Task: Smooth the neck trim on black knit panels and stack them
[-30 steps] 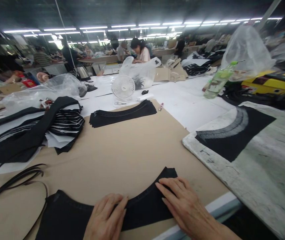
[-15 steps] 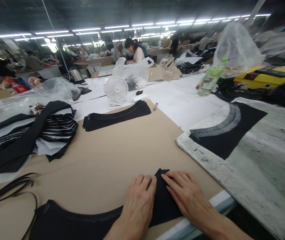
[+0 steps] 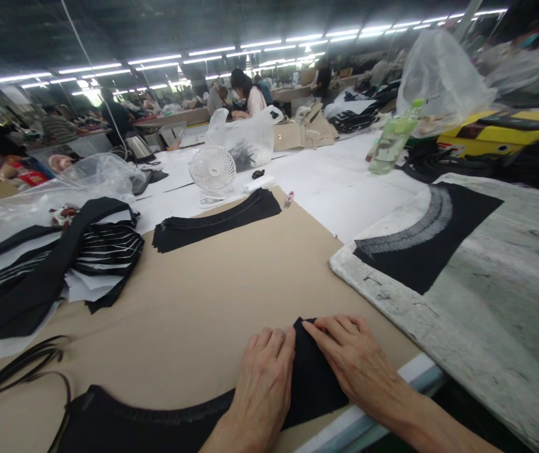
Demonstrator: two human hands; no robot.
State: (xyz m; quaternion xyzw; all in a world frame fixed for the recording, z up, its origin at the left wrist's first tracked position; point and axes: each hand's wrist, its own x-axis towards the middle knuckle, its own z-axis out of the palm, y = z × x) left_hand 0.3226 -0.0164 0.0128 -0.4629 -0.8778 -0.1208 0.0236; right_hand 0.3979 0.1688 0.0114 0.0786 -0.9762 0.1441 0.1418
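Observation:
A curved black fabric piece (image 3: 156, 431) lies along the near edge of the table, with a row of stitching or a crease following its concave rim. My left hand (image 3: 267, 377) rests on it right of the middle, fingers bent and close together, fingertips at the cloth's upper edge. At the right end, my right hand (image 3: 357, 355) pinches the top corner between thumb and forefinger. The thumbs and the underside of the cloth are partly hidden. Farther back lies a small stack of similar black pieces (image 3: 217, 220). Another black piece, with a whitish curved band (image 3: 415, 229), lies to the right.
A stained pale board (image 3: 487, 302) flanks the right side. Layered black and white pieces (image 3: 104, 251) and thin black strips (image 3: 19, 371) are at left. Beyond stand a white fan (image 3: 213, 170), a greenish bottle (image 3: 395, 138) and a plastic bag (image 3: 245, 138). A person (image 3: 250, 94) sits behind.
The right hand's fingers have drawn closer together at the fabric's top corner. The left hand stays almost in place. The whole view has shifted slightly.

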